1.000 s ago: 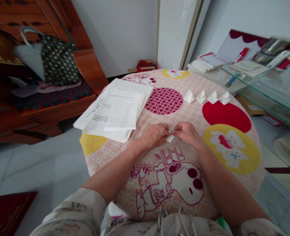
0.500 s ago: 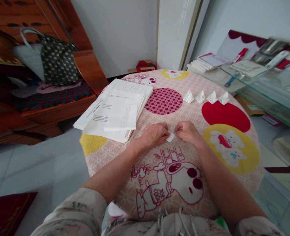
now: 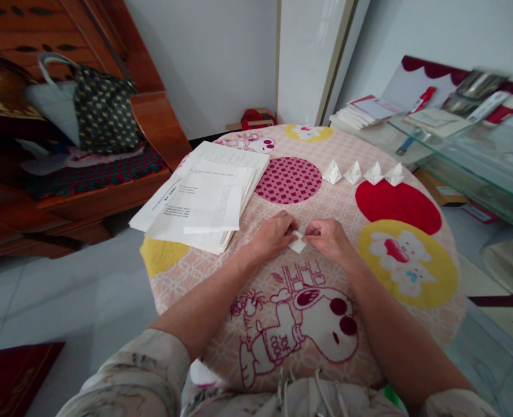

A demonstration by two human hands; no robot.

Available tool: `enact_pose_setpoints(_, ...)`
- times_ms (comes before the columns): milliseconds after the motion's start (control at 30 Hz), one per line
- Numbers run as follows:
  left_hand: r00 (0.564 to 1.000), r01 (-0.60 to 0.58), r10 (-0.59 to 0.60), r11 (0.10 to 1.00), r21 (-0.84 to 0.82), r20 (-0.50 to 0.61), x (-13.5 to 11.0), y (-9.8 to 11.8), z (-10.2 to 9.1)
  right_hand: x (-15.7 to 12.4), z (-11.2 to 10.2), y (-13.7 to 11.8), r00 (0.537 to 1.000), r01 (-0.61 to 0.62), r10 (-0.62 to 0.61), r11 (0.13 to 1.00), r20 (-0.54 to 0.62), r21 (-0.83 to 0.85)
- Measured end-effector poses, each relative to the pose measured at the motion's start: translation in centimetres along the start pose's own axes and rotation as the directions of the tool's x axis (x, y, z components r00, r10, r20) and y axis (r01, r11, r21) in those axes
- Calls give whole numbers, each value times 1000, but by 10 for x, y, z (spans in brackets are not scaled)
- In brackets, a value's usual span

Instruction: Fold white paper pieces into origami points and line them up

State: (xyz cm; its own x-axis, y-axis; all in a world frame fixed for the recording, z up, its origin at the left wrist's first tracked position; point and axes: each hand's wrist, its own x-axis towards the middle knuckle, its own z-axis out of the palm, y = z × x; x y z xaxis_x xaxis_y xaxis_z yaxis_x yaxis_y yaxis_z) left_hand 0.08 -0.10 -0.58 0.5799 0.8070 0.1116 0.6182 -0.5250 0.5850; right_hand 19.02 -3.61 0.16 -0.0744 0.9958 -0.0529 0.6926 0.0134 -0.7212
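Note:
A small folded piece of white paper [image 3: 297, 243] lies at the middle of the round table, between my two hands. My left hand [image 3: 277, 233] pinches its left side with curled fingers. At the paper's right corner, the thumb and fingertips of my right hand [image 3: 326, 236] are closed on it. The exact folds are partly hidden by my fingers. Beyond my right hand stands a row of several folded paper shapes [image 3: 333, 172], pointed at the top. To the left of my hands lies a stack of printed paper sheets [image 3: 204, 197].
A patterned cloth [image 3: 299, 353] covers the round table. On the right, a glass shelf [image 3: 465, 156] holds a metal container, a red marker and papers, close to the table's edge. A wooden bench [image 3: 152, 127] with bags on it stands at the left.
My right hand has moved slightly left and its fingertips now meet the paper's right corner. The paper has turned a little and shows more of its face.

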Motion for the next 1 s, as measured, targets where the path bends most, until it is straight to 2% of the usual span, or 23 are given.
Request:
enact_pose_setpoints(167, 999, 50, -44, 972, -231, 32, 3, -4, -4, 2, -3, 3, 992, 122, -123, 991, 15, 55)
enact_pose_setpoints(267, 996, 93, -75, 883, -461, 56, 5, -9, -4, 4, -3, 7, 984, 157, -168, 976, 64, 150)
enact_pose_setpoints(433, 980, 197, -114, 620, -759, 161, 8, -13, -1, 3, -6, 5, 967, -13, -80, 933, 242, 359)
enact_pose_setpoints(500, 979, 206, -113, 546, -812, 172, 8, -12, -1, 1, -7, 0, 953, -76, -52, 913, 299, 401)
enact_pose_setpoints(567, 979, 202, -109, 510, -836, 170, 7, -9, -3, -2, -7, -5, 948, -111, -37, 893, 316, 436)
enact_pose_setpoints(800, 972, 232, -94, 561, -795, 217, 2, -1, -9, -3, 2, -3, 972, -160, 50, 859, 231, 487)
enact_pose_setpoints(1000, 974, 226, -129, 616, -754, 187, 2, 0, -3, -3, 5, -3, 978, -154, 63, 863, 200, 482)
